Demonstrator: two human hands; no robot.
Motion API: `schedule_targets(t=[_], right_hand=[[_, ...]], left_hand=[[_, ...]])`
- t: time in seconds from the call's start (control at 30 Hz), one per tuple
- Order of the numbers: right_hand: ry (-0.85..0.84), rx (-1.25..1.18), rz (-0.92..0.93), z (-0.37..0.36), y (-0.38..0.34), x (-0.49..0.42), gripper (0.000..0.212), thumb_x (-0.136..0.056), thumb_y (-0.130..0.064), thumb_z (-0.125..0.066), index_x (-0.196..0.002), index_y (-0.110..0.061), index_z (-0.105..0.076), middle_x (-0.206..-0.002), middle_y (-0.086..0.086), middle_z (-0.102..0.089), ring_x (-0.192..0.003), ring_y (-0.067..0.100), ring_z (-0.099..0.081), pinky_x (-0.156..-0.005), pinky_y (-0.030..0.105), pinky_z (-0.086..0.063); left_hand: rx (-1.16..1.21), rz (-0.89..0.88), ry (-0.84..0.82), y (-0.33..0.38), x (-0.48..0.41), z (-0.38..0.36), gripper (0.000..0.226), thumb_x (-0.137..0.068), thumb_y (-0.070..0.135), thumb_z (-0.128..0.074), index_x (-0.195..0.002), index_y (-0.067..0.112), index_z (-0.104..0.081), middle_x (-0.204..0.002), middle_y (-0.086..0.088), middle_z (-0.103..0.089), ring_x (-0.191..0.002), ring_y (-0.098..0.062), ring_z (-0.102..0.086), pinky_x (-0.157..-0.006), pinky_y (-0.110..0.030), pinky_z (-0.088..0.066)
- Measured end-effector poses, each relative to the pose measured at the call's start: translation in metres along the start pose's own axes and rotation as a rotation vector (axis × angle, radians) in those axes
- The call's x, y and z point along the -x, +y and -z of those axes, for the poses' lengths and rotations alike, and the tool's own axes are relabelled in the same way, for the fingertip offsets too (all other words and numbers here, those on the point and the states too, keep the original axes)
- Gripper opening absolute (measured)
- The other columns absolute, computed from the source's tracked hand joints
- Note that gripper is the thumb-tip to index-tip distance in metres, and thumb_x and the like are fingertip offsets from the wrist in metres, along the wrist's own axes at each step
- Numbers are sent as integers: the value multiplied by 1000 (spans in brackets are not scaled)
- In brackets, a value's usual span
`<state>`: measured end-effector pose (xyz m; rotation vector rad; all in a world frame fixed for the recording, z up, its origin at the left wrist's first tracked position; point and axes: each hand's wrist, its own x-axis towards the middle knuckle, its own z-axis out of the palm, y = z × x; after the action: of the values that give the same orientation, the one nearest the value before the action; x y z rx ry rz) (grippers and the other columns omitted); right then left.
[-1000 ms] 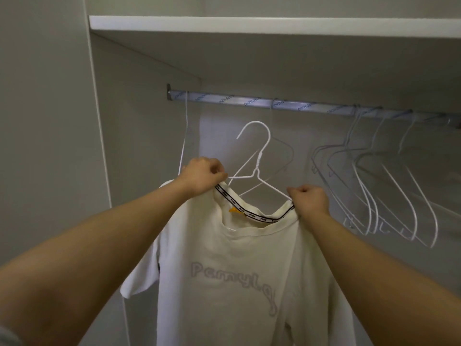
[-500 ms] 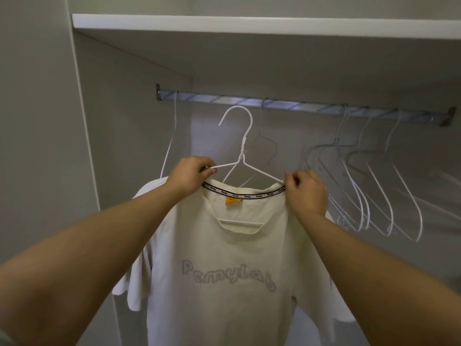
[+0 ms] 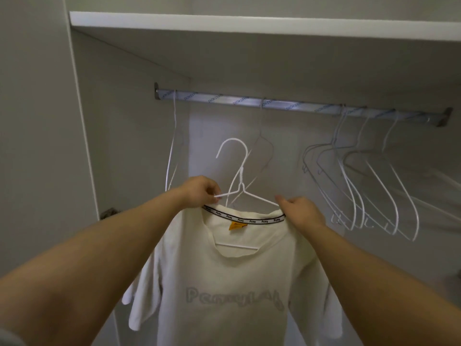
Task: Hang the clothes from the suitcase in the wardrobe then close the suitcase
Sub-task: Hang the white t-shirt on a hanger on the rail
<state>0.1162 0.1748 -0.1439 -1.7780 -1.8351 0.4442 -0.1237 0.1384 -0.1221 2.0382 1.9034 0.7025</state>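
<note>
Now the cream shirt [image 3: 232, 283] hangs from the white hanger [image 3: 239, 188] between my two hands, below the rail [image 3: 287, 106] and not hooked on it. My left hand [image 3: 199, 191] has its fingers [image 3: 215, 193] pinched shut on the hanger's left arm, just above the shirt's black-trimmed collar. My right hand [image 3: 300, 211] has its fingers [image 3: 283, 199] closed on the collar where the hanger's right arm goes in. Empty hangers [image 3: 361, 176] hang on the rail beyond my right fingers; a shelf [image 3: 249, 23] sits above.
</note>
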Motion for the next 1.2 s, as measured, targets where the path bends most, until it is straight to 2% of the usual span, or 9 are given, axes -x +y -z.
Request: schedule_targets(t=[0.13, 0.3, 0.47, 0.57, 0.7, 0.77, 0.83, 1.0, 1.2], right_hand=[[-82, 13, -102, -2, 22, -3, 39, -91, -45, -46, -85, -11, -64, -93, 13, -58, -93, 29, -57, -81, 32, -41], [-91, -8, -214, 7, 48, 2, 31, -86, -41, -51, -86, -11, -60, -93, 12, -59, -94, 30, -60, -84, 33, -44], [-69, -121, -340, 24, 71, 12, 45, -85, -37, -56, -119, -8, -58, -123, 15, -56, -115, 32, -54, -100, 37, -43], [-64, -279, -382, 31, 80, 13, 50, -83, -31, -61, -123, -1, -57, -126, 17, -58, -112, 33, -57, -100, 40, -45], [-77, -499, -421, 40, 57, 9, 28, -85, -17, -59, -107, 1, -59, -92, 22, -62, -75, 31, -58, -69, 31, -47], [-100, -561, -407, 52, 40, 3, 17, -87, -11, -54, -100, -2, -57, -80, 18, -58, -63, 27, -53, -59, 26, -43], [-90, -602, -376, 67, 21, -3, 11, -87, -9, -51, -94, -3, -57, -81, 16, -56, -63, 25, -51, -58, 25, -41], [3, -714, -301, 97, -18, -23, 13, -88, -2, -42, -87, 1, -55, -81, 20, -53, -59, 25, -49, -55, 24, -40], [140, -740, -242, 98, -51, -49, 29, -89, -4, -46, -116, 1, -56, -100, 14, -56, -86, 22, -54, -72, 32, -43]], left_hand=[[91, 44, 53, 7, -5, -10, 19, -92, 19, -58, -106, 11, -67, -111, -6, -65, -107, -22, -58, -93, -28, -43], [252, 163, 147, 25, -14, -26, 39, -94, 31, -54, -127, 11, -50, -127, -14, -55, -108, -28, -54, -90, -33, -44], [303, 232, 74, 57, -17, -44, 60, -93, 32, -56, -142, 8, -31, -141, -16, -43, -126, -33, -45, -100, -37, -40], [252, 239, 64, 67, -22, -51, 40, -96, 21, -53, -130, 1, -46, -128, -17, -55, -116, -34, -54, -94, -36, -45], [407, 298, 104, 74, -35, -51, 28, -95, 11, -49, -118, -4, -58, -109, -21, -65, -96, -35, -63, -86, -39, -51], [555, 311, 113, 85, -38, -45, 32, -98, 18, -44, -119, -4, -53, -86, -15, -65, -71, -25, -62, -68, -32, -49], [657, 322, 110, 93, -40, -38, 37, -101, 25, -38, -122, -3, -48, -70, -8, -57, -56, -18, -54, -53, -27, -39], [772, 343, 96, 103, -40, -17, 34, -103, 20, -29, -129, 2, -42, -68, -10, -52, -53, -17, -52, -39, -18, -44], [799, 306, 38, 102, -37, -3, 27, -102, 7, -29, -118, -3, -49, -67, -10, -49, -54, -18, -51, -32, -16, -44]])
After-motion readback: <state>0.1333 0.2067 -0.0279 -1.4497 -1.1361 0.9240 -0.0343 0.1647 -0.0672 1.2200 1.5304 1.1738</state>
